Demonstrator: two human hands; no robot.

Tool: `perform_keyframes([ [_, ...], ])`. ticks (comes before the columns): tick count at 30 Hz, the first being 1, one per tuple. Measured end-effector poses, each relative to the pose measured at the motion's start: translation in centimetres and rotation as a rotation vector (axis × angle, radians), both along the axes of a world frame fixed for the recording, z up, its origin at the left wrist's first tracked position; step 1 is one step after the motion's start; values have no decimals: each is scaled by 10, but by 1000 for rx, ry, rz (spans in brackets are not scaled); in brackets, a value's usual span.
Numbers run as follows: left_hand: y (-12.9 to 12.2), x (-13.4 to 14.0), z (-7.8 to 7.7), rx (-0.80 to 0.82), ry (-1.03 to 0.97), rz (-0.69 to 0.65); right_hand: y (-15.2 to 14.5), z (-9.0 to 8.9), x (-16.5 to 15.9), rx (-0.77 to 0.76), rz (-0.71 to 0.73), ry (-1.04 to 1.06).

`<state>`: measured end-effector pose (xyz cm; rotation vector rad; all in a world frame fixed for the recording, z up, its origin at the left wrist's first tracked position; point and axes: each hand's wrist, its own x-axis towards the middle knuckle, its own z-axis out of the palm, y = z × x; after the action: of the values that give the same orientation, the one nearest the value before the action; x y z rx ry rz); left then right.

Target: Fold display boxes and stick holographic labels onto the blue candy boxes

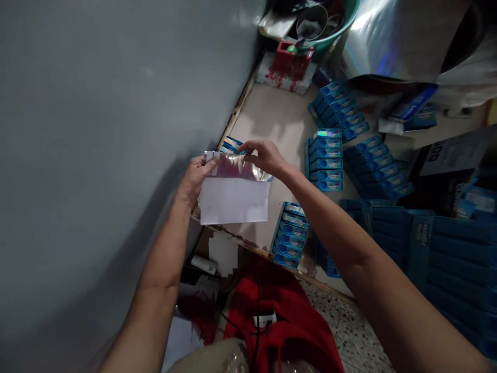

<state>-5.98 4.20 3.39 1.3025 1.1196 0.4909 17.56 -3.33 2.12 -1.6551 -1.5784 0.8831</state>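
My left hand [197, 176] is closed on the left end of a shiny silvery film [233, 167], with the thumb on top. My right hand [266, 155] pinches the film's upper edge with bent fingers. Below the film, toward me, lies a blank white sheet [235, 202]; I cannot tell whether the two are joined. Just behind the film, partly hidden by it and by my right fingers, are small blue boxes [232, 144] with shiny labels.
Rows of blue boxes stand on the table [272, 111]: one near its front edge [291, 235], others farther right [326, 159]. A red tape dispenser [289, 58] and a teal basin [330, 44] are at the back. A grey wall [116, 103] borders the left, with a large film roll [392, 39] back right.
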Motion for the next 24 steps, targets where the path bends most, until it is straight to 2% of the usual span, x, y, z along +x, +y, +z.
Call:
perform_keyframes([
  [3, -12, 10, -7, -10, -40, 127, 1, 5, -25, 11, -65, -340],
  [6, -23, 17, -10, -29, -76, 147, -5, 6, -58, 43, -122, -470],
  [10, -36, 25, -13, -64, -104, 234, -22, 1, -93, 82, -152, -487],
  [14, -49, 27, -18, -71, -100, 332, -41, -10, -113, 66, -149, -493],
  [19, -56, 17, -16, -62, -76, 340, -60, -16, -122, 58, -115, -507],
  [24, -63, 10, -12, -57, -58, 359, -67, -5, -121, 72, -128, -473],
])
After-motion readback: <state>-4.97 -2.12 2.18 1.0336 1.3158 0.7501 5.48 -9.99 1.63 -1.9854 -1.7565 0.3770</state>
